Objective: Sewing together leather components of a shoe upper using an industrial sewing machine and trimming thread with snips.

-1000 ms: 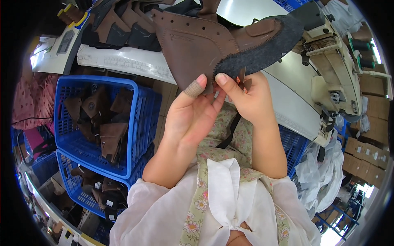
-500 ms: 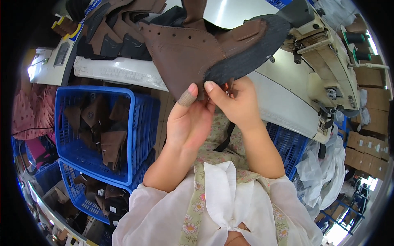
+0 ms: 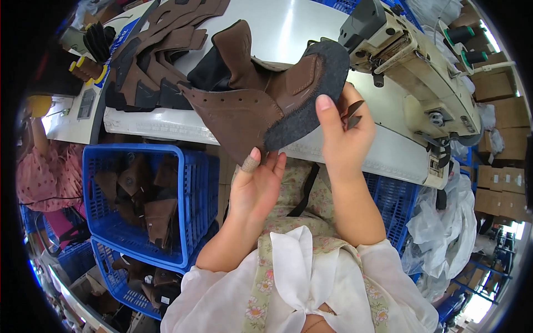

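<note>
A brown leather shoe upper [image 3: 239,119] with a dark grey band along its edge and a row of eyelets is held up over the table's front edge. My left hand [image 3: 256,186], a tan wrap on its thumb, pinches its lower corner. Thumb in front and fingers behind, my right hand [image 3: 347,127] grips the dark band at its right end. Small dark blades, seemingly thread snips [image 3: 353,115], stick out from between that hand's fingers; their handles are hidden.
Stacked brown upper pieces [image 3: 150,72] lie on the white sewing table [image 3: 166,123] at the left, near brown thread spools [image 3: 89,69]. A sewing machine [image 3: 416,72] stands at the right. Blue crates [image 3: 186,222] of leather pieces are at lower left, plastic bags [image 3: 444,233] at lower right.
My right hand has moved from the upper's lower corner, beside my left hand, up and right along the dark band. The upper has shifted left and lower in view.
</note>
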Demonstrator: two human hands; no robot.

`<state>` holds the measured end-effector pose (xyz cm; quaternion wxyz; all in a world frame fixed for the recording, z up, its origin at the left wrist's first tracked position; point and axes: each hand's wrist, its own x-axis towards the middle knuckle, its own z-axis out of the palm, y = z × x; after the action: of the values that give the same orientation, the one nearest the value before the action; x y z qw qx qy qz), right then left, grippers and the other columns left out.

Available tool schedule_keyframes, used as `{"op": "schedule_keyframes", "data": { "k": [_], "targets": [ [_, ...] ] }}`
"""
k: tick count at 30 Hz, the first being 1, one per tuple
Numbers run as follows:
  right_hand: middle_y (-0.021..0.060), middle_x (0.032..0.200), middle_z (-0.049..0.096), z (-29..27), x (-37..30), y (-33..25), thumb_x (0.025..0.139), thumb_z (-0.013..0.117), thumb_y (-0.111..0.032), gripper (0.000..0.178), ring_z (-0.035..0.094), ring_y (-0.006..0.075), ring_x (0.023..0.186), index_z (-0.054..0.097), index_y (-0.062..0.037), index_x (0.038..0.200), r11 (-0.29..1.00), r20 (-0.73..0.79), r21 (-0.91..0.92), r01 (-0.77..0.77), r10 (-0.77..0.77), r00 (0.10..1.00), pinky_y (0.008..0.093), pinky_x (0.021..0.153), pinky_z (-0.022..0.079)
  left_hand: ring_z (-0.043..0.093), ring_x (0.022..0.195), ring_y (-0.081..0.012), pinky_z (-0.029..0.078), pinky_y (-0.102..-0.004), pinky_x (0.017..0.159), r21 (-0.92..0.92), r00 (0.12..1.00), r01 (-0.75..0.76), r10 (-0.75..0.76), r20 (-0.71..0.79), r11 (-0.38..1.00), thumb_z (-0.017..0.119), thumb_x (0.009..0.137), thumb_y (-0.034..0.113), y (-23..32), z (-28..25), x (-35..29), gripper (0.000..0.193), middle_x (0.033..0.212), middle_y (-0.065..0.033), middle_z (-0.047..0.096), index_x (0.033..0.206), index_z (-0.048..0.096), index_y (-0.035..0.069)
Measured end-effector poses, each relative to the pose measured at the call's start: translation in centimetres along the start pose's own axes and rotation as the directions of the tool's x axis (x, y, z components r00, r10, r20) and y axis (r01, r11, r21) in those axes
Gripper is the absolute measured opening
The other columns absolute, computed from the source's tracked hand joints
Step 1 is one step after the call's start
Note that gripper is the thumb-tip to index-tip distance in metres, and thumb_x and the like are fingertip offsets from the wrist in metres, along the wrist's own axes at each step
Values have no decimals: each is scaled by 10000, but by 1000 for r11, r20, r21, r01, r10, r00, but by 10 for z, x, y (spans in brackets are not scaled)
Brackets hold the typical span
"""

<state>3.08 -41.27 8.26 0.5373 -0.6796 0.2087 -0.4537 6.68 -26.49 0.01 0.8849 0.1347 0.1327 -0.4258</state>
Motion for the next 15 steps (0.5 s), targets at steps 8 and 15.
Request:
{"op": "schedule_keyframes", "data": {
  "k": [8,15],
  "targets": [
    [69,817,628,22,-21,-12,726,728,-78,415,618,207,673,663,-23,1132,764,417,-138,630,-533,737,292,555,503,590,1110,-226,450,-401,1001,-422,897,361,-186,401,831,599,954,381,4,38,-6,371,1142,-63,642,1190,601,96],
    [40,851,654,47,-38,-33,723,728,-168,457,667,202,743,661,-45,1158,767,440,-11,641,-572,692,296,587,529,620,986,-157,500,-338,883,-584,869,422,-127,478,693,598,948,247,33,42,-11,247,1025,-22,675,1133,631,87]
  ]
}}
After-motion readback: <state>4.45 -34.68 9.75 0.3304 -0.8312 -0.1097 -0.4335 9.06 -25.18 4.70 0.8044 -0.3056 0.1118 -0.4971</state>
